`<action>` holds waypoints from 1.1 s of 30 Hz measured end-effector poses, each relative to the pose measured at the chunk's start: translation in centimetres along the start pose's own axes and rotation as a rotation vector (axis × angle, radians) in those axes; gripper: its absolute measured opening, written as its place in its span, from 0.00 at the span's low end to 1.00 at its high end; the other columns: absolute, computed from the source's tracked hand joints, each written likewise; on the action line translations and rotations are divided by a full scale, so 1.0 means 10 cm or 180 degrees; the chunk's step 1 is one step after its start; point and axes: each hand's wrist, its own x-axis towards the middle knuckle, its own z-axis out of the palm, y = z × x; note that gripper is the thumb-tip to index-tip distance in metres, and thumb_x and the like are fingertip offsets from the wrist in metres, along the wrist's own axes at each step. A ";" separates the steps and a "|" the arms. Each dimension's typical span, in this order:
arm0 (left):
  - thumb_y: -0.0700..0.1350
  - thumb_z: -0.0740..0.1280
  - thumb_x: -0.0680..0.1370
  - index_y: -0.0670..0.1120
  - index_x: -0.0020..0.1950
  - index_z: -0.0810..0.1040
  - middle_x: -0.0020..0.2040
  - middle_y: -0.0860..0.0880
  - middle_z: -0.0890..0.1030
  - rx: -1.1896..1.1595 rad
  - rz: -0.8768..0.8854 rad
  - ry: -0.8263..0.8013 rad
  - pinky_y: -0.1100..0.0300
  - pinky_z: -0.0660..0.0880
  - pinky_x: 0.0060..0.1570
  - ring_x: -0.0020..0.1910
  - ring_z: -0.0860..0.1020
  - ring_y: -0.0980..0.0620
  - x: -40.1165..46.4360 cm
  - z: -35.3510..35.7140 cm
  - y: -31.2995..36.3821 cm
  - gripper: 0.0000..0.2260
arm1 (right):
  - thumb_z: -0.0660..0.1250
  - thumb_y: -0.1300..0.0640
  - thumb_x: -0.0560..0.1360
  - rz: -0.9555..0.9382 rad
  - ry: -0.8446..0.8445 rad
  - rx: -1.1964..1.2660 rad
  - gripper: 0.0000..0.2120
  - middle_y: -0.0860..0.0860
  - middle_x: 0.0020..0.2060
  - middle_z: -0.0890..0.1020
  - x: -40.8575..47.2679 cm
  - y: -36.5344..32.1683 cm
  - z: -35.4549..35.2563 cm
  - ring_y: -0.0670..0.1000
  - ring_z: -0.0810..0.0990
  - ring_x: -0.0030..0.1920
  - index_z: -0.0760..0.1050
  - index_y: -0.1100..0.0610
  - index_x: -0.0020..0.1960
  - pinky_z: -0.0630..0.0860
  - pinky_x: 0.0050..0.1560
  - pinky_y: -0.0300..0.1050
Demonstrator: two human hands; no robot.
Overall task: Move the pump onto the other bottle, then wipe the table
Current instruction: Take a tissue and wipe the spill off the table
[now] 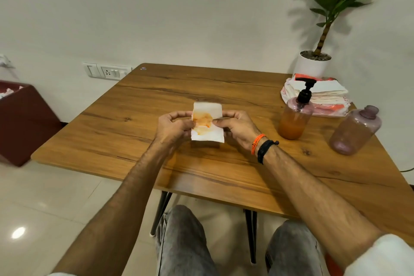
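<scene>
Above the middle of the wooden worktop point(143, 105), both hands hold 1 white tissue point(207, 124) stained orange in its centre. The left hand point(173, 126) pinches its left edge and the right hand point(238, 126) pinches its right edge, fingers curled around the paper. To the right stand 2 tinted bottles well apart from the hands: the nearer bottle point(295, 116), partly filled with orange liquid, carries the black pump point(305, 87), and the other bottle point(356, 131) stands open-necked and tilted in the wide-angle view. Behind them lies a stack of tissues point(329, 94) in a torn wrapper, with a potted plant point(313, 65) beyond. A dark red bin point(24, 119) sits on the floor at the left.
</scene>
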 end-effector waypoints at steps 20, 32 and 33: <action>0.33 0.74 0.72 0.44 0.61 0.77 0.51 0.45 0.85 0.0024 0.0184 0.0078 0.56 0.83 0.43 0.50 0.85 0.49 -0.09 0.01 0.01 0.19 | 0.77 0.66 0.67 -0.0130 -0.0044 -0.0379 0.16 0.60 0.51 0.84 0.01 0.06 0.06 0.53 0.84 0.47 0.80 0.63 0.54 0.82 0.46 0.46; 0.33 0.70 0.75 0.44 0.57 0.78 0.53 0.47 0.84 0.0257 0.0606 0.0687 0.52 0.78 0.60 0.56 0.82 0.52 -0.05 -0.35 -0.27 0.13 | 0.60 0.65 0.76 -0.1254 0.0463 -0.4515 0.24 0.58 0.55 0.83 0.20 0.06 0.10 0.60 0.80 0.52 0.74 0.49 0.68 0.79 0.50 0.51; 0.33 0.70 0.75 0.44 0.57 0.78 0.53 0.47 0.84 0.0206 0.0641 0.0703 0.52 0.78 0.61 0.56 0.82 0.51 -0.05 -0.35 -0.28 0.13 | 0.59 0.65 0.76 -0.1203 0.0341 -0.4626 0.23 0.59 0.55 0.82 0.21 0.09 0.14 0.61 0.80 0.53 0.73 0.49 0.69 0.79 0.50 0.51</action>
